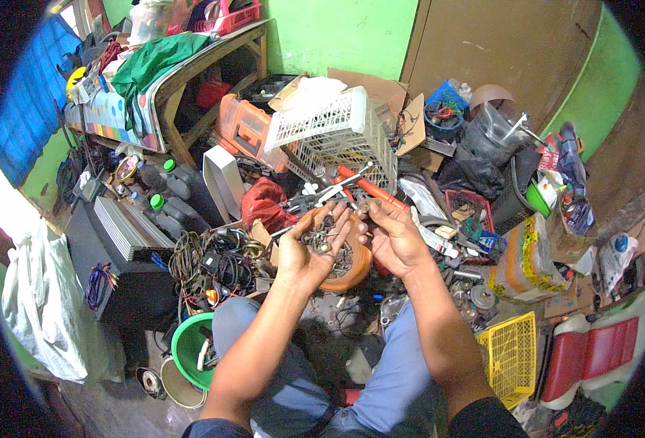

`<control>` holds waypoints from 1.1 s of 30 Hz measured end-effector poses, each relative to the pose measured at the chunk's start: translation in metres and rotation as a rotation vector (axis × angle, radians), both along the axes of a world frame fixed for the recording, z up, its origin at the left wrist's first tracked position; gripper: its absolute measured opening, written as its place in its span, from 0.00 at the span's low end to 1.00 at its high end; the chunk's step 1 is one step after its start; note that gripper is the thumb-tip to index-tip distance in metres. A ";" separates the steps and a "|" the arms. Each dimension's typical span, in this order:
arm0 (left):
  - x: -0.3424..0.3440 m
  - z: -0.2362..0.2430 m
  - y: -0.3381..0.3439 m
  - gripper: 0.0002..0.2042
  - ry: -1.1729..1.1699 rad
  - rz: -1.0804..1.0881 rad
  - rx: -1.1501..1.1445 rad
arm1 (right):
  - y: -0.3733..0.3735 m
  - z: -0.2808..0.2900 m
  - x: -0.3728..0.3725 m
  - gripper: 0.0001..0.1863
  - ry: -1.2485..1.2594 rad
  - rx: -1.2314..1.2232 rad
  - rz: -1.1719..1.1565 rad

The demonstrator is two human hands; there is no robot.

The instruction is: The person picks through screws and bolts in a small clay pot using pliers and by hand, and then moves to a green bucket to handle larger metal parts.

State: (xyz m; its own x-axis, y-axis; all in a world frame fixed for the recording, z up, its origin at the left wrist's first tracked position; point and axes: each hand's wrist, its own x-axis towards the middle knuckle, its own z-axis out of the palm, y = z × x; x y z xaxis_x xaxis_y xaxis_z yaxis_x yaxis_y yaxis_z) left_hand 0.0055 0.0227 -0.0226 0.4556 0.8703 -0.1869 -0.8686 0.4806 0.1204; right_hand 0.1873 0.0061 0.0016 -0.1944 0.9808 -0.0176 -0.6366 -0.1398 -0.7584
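My left hand is cupped palm up. In its palm lies a small heap of loose metal parts, which look like screws and washers. Close by on the right, my right hand is closed in a pinch, thumb against fingertips. What it pinches is too small to name. Beneath both hands stands an orange bowl with more small metal bits inside, partly covered by my left hand. A red plastic bag and an orange-red tool handle lie just beyond the hands.
Coiled cables lie left of my knees, beside a green bucket. A white crate stands ahead, with an orange case beside it. To the right are a taped box and a yellow basket.
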 end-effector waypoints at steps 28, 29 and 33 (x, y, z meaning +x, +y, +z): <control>-0.009 0.013 -0.005 0.28 -0.123 0.002 -0.078 | -0.003 0.001 0.004 0.08 -0.904 0.276 -0.316; -0.007 0.014 -0.005 0.28 -0.114 0.002 -0.073 | -0.001 -0.001 0.008 0.09 -0.970 0.281 -0.331; -0.003 0.013 -0.004 0.28 -0.107 0.001 -0.072 | 0.010 -0.017 0.007 0.10 -1.125 0.391 -0.410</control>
State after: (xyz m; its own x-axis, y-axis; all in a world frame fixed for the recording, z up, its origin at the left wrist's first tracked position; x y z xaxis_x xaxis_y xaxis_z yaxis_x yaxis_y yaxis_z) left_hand 0.0024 0.0186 -0.0092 0.4752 0.8570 -0.1992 -0.8752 0.4837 -0.0073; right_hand 0.1945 0.0162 -0.0159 0.0592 0.9423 0.3294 0.4443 0.2706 -0.8540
